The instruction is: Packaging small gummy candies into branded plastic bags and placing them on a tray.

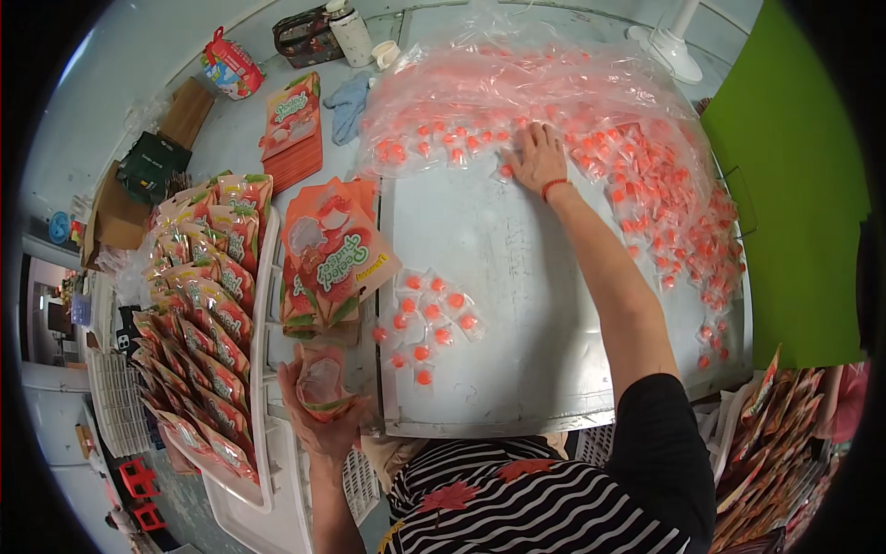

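My left hand (318, 429) is wrapped round a stand-up pouch (323, 374), whose mouth gapes upward beside the metal table's near left corner. Stretched far across the table, my right hand (538, 162) lies palm down with its fingers out at the edge of a big heap of small clear packets (646, 185) with red-orange pieces inside. One packet lies at its thumb side; whatever is under the palm is hidden. A small group of the same packets (432, 314) sits apart on the metal tabletop (517, 342), towards its left edge.
Flat pouches (337, 258) overlap the table's left edge, with another stack (293, 134) behind. A white crate (268, 369) of filled pouches (198, 323) stands left. Clear plastic sheeting (517, 74) covers the heap's back. A blue cloth (348, 106) and white bottle (349, 35) are at the back.
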The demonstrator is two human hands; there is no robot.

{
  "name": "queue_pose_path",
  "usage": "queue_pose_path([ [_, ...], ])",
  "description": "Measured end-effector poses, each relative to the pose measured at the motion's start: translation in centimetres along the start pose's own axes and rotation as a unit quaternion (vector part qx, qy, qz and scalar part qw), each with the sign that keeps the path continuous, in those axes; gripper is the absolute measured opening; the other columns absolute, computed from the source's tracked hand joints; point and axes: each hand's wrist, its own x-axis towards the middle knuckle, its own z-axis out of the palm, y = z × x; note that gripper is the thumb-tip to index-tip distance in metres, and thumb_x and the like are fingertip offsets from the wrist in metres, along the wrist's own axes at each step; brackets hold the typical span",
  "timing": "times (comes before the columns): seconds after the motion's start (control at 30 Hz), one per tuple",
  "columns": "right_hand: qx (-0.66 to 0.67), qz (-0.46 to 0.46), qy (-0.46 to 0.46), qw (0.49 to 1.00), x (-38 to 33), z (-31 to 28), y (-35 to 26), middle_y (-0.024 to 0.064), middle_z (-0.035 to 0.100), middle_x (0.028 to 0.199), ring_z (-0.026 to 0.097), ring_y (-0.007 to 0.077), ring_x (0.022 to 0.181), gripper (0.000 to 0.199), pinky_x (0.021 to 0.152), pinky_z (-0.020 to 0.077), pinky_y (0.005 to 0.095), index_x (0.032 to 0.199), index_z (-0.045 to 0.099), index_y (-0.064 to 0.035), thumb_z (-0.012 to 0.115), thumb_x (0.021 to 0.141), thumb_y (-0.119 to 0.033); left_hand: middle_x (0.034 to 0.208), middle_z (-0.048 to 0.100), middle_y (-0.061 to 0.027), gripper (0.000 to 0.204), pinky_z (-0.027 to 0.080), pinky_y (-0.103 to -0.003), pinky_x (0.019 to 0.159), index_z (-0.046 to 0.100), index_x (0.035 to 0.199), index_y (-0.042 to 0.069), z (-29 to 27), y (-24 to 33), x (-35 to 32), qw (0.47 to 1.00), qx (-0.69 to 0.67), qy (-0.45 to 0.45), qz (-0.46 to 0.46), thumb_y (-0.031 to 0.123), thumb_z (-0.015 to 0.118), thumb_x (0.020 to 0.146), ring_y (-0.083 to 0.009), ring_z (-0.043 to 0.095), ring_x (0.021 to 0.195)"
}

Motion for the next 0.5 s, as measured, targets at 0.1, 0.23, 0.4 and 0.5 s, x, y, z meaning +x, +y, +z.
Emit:
queue_pose_path([
  [0.1, -0.018, -0.035, -0.096, 0.995, -3.4, -0.7, -2.1, 0.0178, 0.048, 0.127, 0.041, 0.0332, 0.123, 0.044, 0.103, 0.0296, 0.0469, 0.119, 0.052, -0.0025, 0.047, 0.091, -0.035, 0.132, 0.043, -0.0183, 0.115, 0.041, -0.039, 0.098, 0.016, 0.145, 0.002, 0.0, 0.0, 0.0, 1.0, -0.012, -0.015, -0.01, 0.006, 0.085, 0.054, -0.0298, 0.047, 0.119],
  [0.23, 0.136, -0.072, -0.003, 0.988, -6.3, -2.6, -3.5, 0.0177, 0.052, 0.122, 0.048, 0.0347, 0.115, 0.033, 0.099, 0.0364, 0.043, 0.115, 0.053, 0.0006, 0.051, 0.09, -0.021, 0.132, 0.044, -0.0182, 0.115, 0.041, -0.04, 0.098, 0.015, 0.145, 0.002, 0.2, -0.1, 0.0, 1.0, -0.003, -0.022, -0.008, 0.006, 0.085, 0.054, -0.0305, 0.047, 0.119],
  [0.4, 0.167, 0.016, -0.029, 0.985, -4.3, -2.9, 3.9, 0.0215, 0.055, 0.112, 0.054, 0.0382, 0.103, 0.028, 0.09, 0.0442, 0.0418, 0.115, 0.053, -0.0001, 0.049, 0.091, -0.014, 0.132, 0.044, -0.0182, 0.116, 0.04, -0.04, 0.1, 0.015, 0.145, 0.002, 0.5, 0.3, 0.1, 0.999, -0.016, -0.032, -0.022, 0.004, 0.084, 0.052, -0.0305, 0.046, 0.12],
  [0.5, 0.103, 0.007, -0.063, 0.993, -1.9, -2.1, 5.3, 0.0219, 0.057, 0.11, 0.055, 0.0394, 0.101, 0.025, 0.085, 0.0468, 0.043, 0.114, 0.053, -0.0014, 0.048, 0.091, -0.013, 0.133, 0.044, -0.0182, 0.116, 0.039, -0.039, 0.1, 0.015, 0.145, 0.001, 0.4, 0.2, 0.0, 0.999, -0.02, -0.031, -0.009, 0.004, 0.084, 0.052, -0.0302, 0.046, 0.12],
])
